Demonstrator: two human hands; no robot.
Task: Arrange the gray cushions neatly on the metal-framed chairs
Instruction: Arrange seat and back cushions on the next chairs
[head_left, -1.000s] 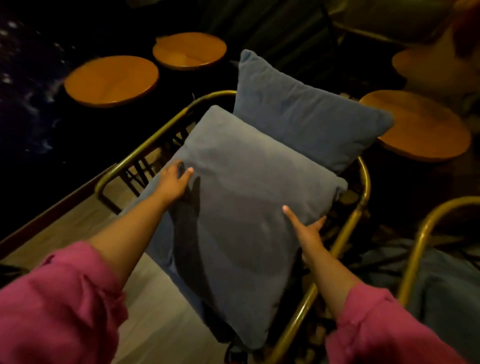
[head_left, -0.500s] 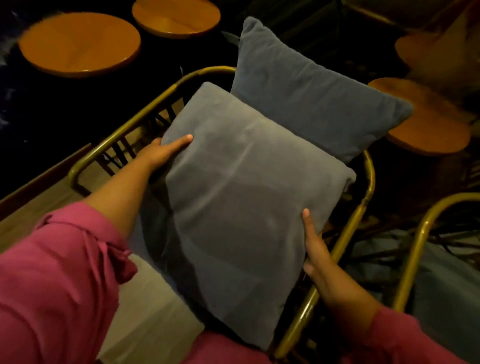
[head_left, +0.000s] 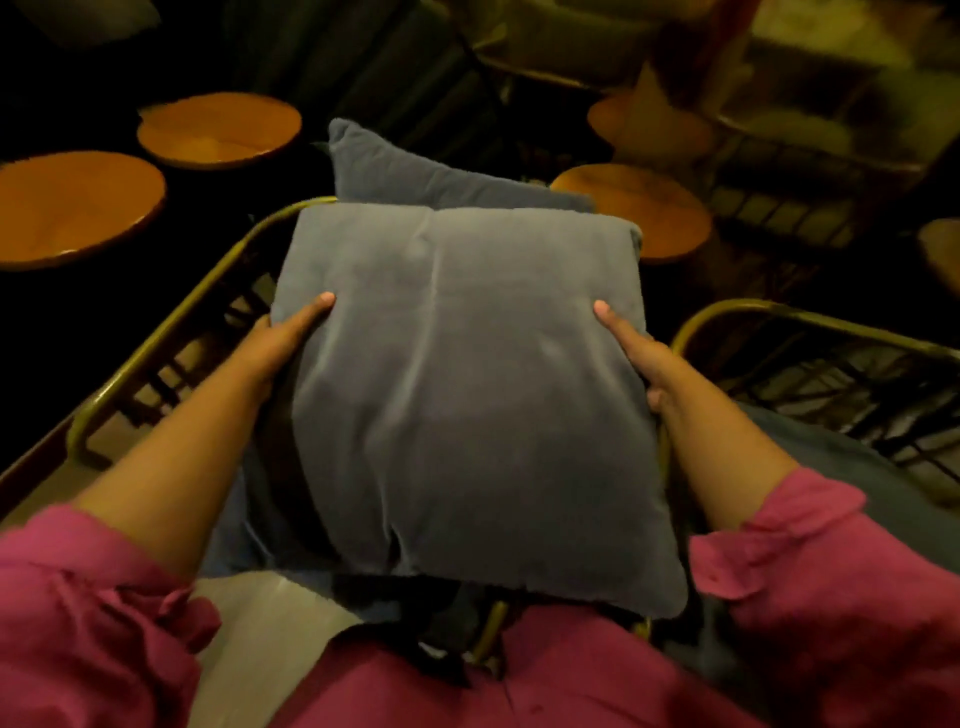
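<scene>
The left hand and right hand clamp the near gray cushion by its side edges, thumbs flat on the top face, fingers hidden underneath. The cushion sits over the metal-framed chair. Behind it, a second gray cushion leans against the far rail.

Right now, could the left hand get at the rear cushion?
Probably not directly: the left hand is busy gripping the front cushion, which covers most of the rear cushion; only its top edge shows.
</scene>
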